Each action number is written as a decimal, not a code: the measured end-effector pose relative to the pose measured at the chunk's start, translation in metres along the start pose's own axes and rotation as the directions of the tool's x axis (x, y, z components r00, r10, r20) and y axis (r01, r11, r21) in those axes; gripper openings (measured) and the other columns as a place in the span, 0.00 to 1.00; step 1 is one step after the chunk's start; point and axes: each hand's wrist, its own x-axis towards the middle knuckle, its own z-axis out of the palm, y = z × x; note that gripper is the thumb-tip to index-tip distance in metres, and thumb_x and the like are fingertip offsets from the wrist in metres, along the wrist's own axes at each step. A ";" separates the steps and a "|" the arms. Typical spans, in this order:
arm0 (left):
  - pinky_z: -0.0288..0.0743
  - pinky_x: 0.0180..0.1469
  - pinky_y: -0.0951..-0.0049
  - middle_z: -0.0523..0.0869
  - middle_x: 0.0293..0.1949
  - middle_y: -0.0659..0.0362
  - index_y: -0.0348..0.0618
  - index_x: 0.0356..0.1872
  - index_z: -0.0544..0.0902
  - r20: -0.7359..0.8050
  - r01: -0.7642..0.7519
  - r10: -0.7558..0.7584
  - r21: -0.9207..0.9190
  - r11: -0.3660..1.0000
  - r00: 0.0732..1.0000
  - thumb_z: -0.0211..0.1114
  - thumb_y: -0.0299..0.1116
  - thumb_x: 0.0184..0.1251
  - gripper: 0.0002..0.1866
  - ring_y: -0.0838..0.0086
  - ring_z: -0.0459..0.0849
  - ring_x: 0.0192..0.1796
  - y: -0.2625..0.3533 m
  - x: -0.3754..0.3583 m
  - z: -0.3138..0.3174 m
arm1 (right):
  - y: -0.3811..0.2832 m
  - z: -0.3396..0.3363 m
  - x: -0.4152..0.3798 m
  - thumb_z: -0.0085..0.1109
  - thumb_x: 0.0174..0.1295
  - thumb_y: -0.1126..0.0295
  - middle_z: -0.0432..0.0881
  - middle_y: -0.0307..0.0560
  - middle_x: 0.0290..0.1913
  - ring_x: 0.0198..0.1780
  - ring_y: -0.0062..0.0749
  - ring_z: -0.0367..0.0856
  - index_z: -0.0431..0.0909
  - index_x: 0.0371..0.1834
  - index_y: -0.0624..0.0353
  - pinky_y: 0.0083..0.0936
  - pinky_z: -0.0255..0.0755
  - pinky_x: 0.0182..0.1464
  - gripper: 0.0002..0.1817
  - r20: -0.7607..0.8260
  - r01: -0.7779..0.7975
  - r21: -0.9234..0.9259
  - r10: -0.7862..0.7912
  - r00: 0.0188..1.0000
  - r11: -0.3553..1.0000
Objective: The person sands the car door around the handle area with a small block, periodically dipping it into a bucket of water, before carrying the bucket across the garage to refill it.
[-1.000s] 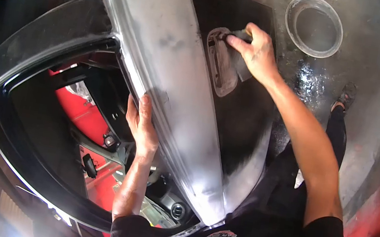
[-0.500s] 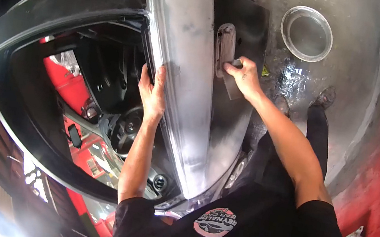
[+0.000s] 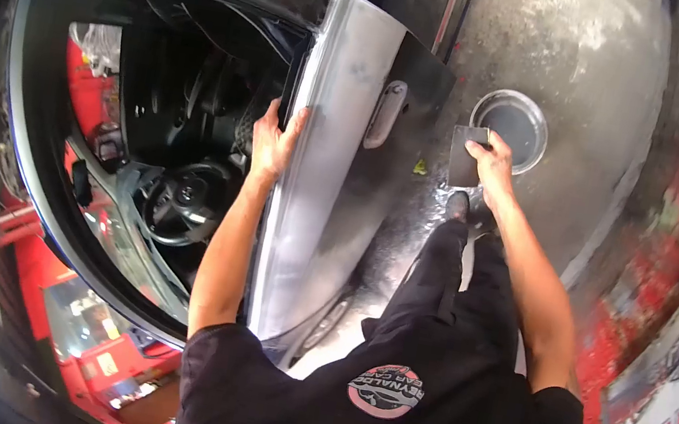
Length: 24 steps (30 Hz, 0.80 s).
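Note:
My left hand [image 3: 275, 146] grips the window ledge of a car door [image 3: 334, 139], with the thumb on the outer side and the fingers over the inner side. The door's upper part is bare grey and shiny; lower down it is dark around the handle recess [image 3: 386, 114]. Out to the right, away from the door, my right hand [image 3: 495, 166] pinches a dark grey sheet of sandpaper [image 3: 462, 162] between thumb and fingers. Beyond that hand, a round basin of dark liquid [image 3: 514, 107] stands on the floor, partly hidden by the hand.
Through the open window show the steering wheel [image 3: 183, 197] and the dark cabin. Wet concrete floor [image 3: 562, 61] lies to the right, bordered by a red and white wall [image 3: 673, 205]. A small yellow-green scrap [image 3: 421, 167] is on the floor near my shoe [image 3: 457, 205].
My right hand has left the door handle area and moved right with the sandpaper to the basin's near side. My left hand remains on the door ledge. The view has shifted and turned.

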 end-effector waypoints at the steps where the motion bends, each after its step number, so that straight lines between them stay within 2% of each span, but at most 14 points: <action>1: 0.79 0.52 0.58 0.89 0.41 0.37 0.30 0.58 0.80 0.006 0.010 -0.010 0.081 0.997 1.000 0.66 0.62 0.68 0.39 0.50 0.90 0.47 0.003 0.002 -0.001 | -0.014 -0.005 -0.005 0.65 0.66 0.76 0.86 0.42 0.41 0.41 0.22 0.81 0.82 0.52 0.65 0.25 0.76 0.45 0.12 0.029 -0.001 0.012 0.000 1.000 1.000; 3: 0.78 0.56 0.54 0.89 0.43 0.35 0.31 0.62 0.79 0.014 0.017 -0.018 0.041 0.999 1.000 0.65 0.64 0.67 0.41 0.44 0.89 0.52 -0.004 0.005 0.000 | -0.043 -0.008 -0.012 0.65 0.66 0.76 0.86 0.41 0.41 0.41 0.20 0.80 0.84 0.51 0.65 0.24 0.75 0.45 0.11 0.070 0.008 0.002 -0.008 0.998 1.000; 5: 0.78 0.57 0.51 0.89 0.41 0.35 0.33 0.63 0.78 -0.038 -0.014 0.023 0.227 0.974 0.999 0.65 0.65 0.67 0.41 0.42 0.88 0.51 -0.008 0.005 0.000 | -0.072 -0.002 -0.021 0.65 0.68 0.74 0.86 0.38 0.40 0.43 0.18 0.79 0.86 0.49 0.65 0.23 0.74 0.47 0.09 0.096 0.000 -0.094 0.009 0.995 0.996; 6: 0.78 0.60 0.50 0.88 0.48 0.36 0.35 0.67 0.75 0.004 0.008 -0.009 0.178 0.984 1.000 0.66 0.63 0.67 0.41 0.42 0.86 0.55 -0.009 0.005 -0.001 | -0.085 0.001 -0.024 0.64 0.70 0.73 0.87 0.37 0.42 0.45 0.18 0.80 0.86 0.52 0.65 0.22 0.74 0.50 0.12 0.132 0.046 -0.225 -0.017 0.991 0.973; 7: 0.78 0.60 0.50 0.88 0.48 0.36 0.35 0.67 0.75 -0.017 0.022 -0.020 0.152 0.988 1.000 0.66 0.63 0.67 0.41 0.42 0.86 0.55 -0.008 0.004 -0.001 | -0.071 0.000 -0.014 0.62 0.71 0.72 0.88 0.37 0.44 0.47 0.19 0.80 0.86 0.55 0.65 0.21 0.74 0.51 0.13 0.136 0.201 -0.353 -0.163 0.977 0.914; 9: 0.77 0.61 0.51 0.86 0.56 0.39 0.38 0.70 0.73 -0.101 -0.129 0.145 0.150 0.980 0.984 0.67 0.61 0.67 0.41 0.45 0.84 0.60 -0.004 0.001 -0.003 | -0.122 0.019 -0.029 0.61 0.72 0.71 0.88 0.40 0.46 0.48 0.21 0.81 0.85 0.58 0.64 0.22 0.74 0.52 0.15 0.280 0.244 -0.433 -0.128 0.952 0.868; 11: 0.77 0.62 0.52 0.83 0.62 0.44 0.40 0.72 0.71 -0.119 -0.093 0.107 0.113 0.989 0.987 0.70 0.58 0.66 0.41 0.48 0.83 0.63 0.000 0.004 -0.004 | -0.142 0.033 -0.026 0.61 0.72 0.70 0.87 0.51 0.44 0.45 0.26 0.83 0.84 0.59 0.64 0.26 0.75 0.50 0.16 0.289 0.355 -0.492 -0.236 0.928 0.795; 14: 0.75 0.65 0.55 0.80 0.64 0.46 0.41 0.70 0.74 -0.259 -0.192 0.292 0.351 0.917 0.921 0.73 0.54 0.63 0.40 0.50 0.80 0.63 0.001 -0.006 -0.004 | -0.174 0.053 -0.019 0.62 0.71 0.69 0.84 0.51 0.39 0.40 0.37 0.82 0.85 0.59 0.62 0.29 0.74 0.48 0.16 0.347 0.445 -0.584 -0.287 0.893 0.679; 15: 0.73 0.67 0.53 0.80 0.62 0.46 0.41 0.69 0.75 -0.263 -0.196 0.288 0.329 0.924 0.921 0.74 0.51 0.62 0.38 0.51 0.79 0.63 0.006 -0.009 -0.008 | -0.189 0.063 -0.018 0.61 0.71 0.70 0.82 0.51 0.38 0.40 0.38 0.82 0.85 0.53 0.66 0.31 0.75 0.47 0.13 0.407 0.509 -0.592 -0.313 0.858 0.625; 17: 0.70 0.68 0.47 0.80 0.61 0.46 0.39 0.67 0.76 -0.315 -0.288 0.430 0.409 0.866 0.846 0.75 0.43 0.62 0.35 0.49 0.78 0.64 0.012 -0.011 -0.010 | -0.195 0.070 0.002 0.62 0.73 0.69 0.79 0.44 0.37 0.36 0.25 0.76 0.85 0.51 0.66 0.24 0.71 0.40 0.12 0.579 0.704 -0.540 -0.403 0.708 0.461; 19: 0.69 0.69 0.42 0.79 0.61 0.44 0.37 0.66 0.77 -0.466 -0.268 0.454 0.411 0.871 0.760 0.74 0.35 0.61 0.31 0.45 0.77 0.66 0.025 -0.019 0.007 | -0.210 0.093 -0.001 0.63 0.72 0.68 0.81 0.46 0.37 0.35 0.27 0.78 0.84 0.45 0.68 0.27 0.73 0.39 0.11 0.535 0.665 -0.508 -0.405 0.742 0.547; 21: 0.69 0.69 0.44 0.79 0.63 0.40 0.34 0.66 0.77 -0.538 -0.308 0.359 0.186 0.933 0.763 0.72 0.31 0.64 0.29 0.43 0.76 0.67 0.064 -0.038 0.030 | -0.213 0.110 0.011 0.63 0.72 0.67 0.83 0.49 0.40 0.37 0.31 0.80 0.84 0.43 0.67 0.31 0.77 0.42 0.11 0.600 0.735 -0.387 -0.453 0.659 0.557; 23: 0.73 0.66 0.51 0.78 0.65 0.38 0.33 0.70 0.72 -0.424 -0.184 0.079 -0.214 0.959 0.902 0.73 0.37 0.68 0.34 0.44 0.79 0.66 0.110 -0.054 0.056 | -0.225 0.127 0.007 0.63 0.72 0.66 0.83 0.50 0.39 0.39 0.33 0.82 0.84 0.42 0.67 0.33 0.77 0.44 0.12 0.660 0.734 -0.373 -0.393 0.640 0.568; 24: 0.74 0.66 0.53 0.79 0.64 0.40 0.32 0.71 0.71 -0.395 -0.152 -0.018 -0.394 0.907 0.919 0.74 0.38 0.67 0.36 0.49 0.79 0.66 0.126 -0.055 0.074 | -0.218 0.132 0.017 0.61 0.73 0.66 0.82 0.50 0.39 0.40 0.35 0.81 0.85 0.40 0.66 0.34 0.76 0.46 0.12 0.749 0.816 -0.346 -0.388 0.537 0.463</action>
